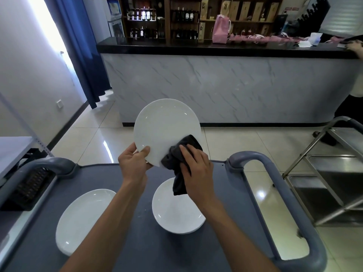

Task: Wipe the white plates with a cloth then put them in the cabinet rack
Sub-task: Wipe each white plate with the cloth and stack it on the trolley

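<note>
The three plates are plain white. The cloth is dark grey. The tabletop is grey-blue. The curtain is blue, and the bag is pink.

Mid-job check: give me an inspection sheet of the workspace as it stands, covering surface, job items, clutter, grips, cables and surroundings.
Surface: grey cart top with raised handles at both ends.
Job's things: one white plate held up, tilted toward the camera; dark cloth pressed on its lower right edge. Two more plates lie on the cart, left plate and right plate. Cabinet rack: cannot tell.
Clutter: nothing seen on the cart.
Grips: left hand pinches the held plate's lower rim; right hand holds the cloth.
Cables: nothing seen.
Surroundings: marble-fronted bar counter, bottle shelves, steel trolley at right.
</note>
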A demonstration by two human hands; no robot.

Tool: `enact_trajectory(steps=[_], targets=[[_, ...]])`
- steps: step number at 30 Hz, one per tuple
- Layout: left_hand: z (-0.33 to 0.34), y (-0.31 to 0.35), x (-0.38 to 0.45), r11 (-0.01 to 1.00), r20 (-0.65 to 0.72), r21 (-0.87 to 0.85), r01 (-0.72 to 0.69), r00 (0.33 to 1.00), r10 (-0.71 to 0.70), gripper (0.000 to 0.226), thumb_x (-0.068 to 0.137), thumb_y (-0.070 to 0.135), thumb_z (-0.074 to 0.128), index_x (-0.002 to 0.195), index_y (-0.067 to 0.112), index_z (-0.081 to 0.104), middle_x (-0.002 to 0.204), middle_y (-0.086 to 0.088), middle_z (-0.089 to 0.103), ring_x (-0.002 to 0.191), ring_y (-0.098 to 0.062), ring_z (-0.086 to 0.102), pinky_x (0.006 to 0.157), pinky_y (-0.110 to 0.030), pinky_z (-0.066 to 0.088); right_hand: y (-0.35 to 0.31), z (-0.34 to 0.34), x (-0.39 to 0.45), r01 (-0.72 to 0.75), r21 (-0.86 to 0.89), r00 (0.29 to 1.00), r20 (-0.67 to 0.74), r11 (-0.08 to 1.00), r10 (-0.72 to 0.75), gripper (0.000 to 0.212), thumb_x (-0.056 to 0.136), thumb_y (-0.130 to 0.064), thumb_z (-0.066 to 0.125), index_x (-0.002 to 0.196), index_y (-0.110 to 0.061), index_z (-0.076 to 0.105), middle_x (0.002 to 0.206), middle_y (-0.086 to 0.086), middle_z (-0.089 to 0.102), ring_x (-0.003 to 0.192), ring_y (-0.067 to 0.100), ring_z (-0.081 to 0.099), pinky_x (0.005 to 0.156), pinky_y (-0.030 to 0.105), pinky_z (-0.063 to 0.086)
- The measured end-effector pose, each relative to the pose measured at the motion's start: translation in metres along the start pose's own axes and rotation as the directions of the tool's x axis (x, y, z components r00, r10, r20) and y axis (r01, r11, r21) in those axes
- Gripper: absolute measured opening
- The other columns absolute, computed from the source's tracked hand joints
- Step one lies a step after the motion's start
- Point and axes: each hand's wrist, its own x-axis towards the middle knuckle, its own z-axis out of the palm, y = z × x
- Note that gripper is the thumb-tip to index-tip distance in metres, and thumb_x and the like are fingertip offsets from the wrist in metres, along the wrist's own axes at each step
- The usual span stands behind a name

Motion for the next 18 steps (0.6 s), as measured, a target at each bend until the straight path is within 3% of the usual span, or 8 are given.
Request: enact_trajectory(steps=[4,11,18], targets=[[-0.004,-0.001,0.0,0.999,0.041,0.042,0.0,0.999,-0.002,0.032,0.093,-0.007,0.059,0.096,0.022,0.073,0.08,0.005,0.077,0.07,-0.013,0.07,0.064,-0.035,0.063,0.014,-0.004,0.013,-0.022,-0.041,1.0,-0.011,0.999,0.021,0.047,0.098,-0.028,0.041,0.144,-0.026,0.054,0.147,0.0,0.053,0.131,0.022,0.044,0.1,0.045,0.042],[-0.013,-0.007,-0.001,0.991,0.124,0.126,0.037,0.991,-0.053,0.03,0.092,-0.006,0.061,0.102,0.02,0.073,0.081,0.002,0.077,0.07,-0.017,0.07,0.061,-0.034,0.061,0.028,-0.009,0.041,-0.06,-0.064,0.994,-0.094,0.996,0.054,0.048,0.092,-0.02,0.056,0.14,-0.023,0.06,0.143,0.003,0.057,0.126,0.026,0.048,0.093,0.047,0.045],[-0.013,-0.013,-0.006,0.976,0.196,0.208,0.062,0.975,-0.104,0.027,0.091,-0.005,0.062,0.1,0.018,0.073,0.08,-0.002,0.077,0.067,-0.02,0.07,0.055,-0.035,0.059,0.017,-0.01,0.065,-0.029,-0.064,0.995,-0.102,0.997,0.023,0.048,0.095,-0.021,0.056,0.143,-0.024,0.056,0.147,0.003,0.054,0.128,0.026,0.048,0.097,0.046,0.039]])
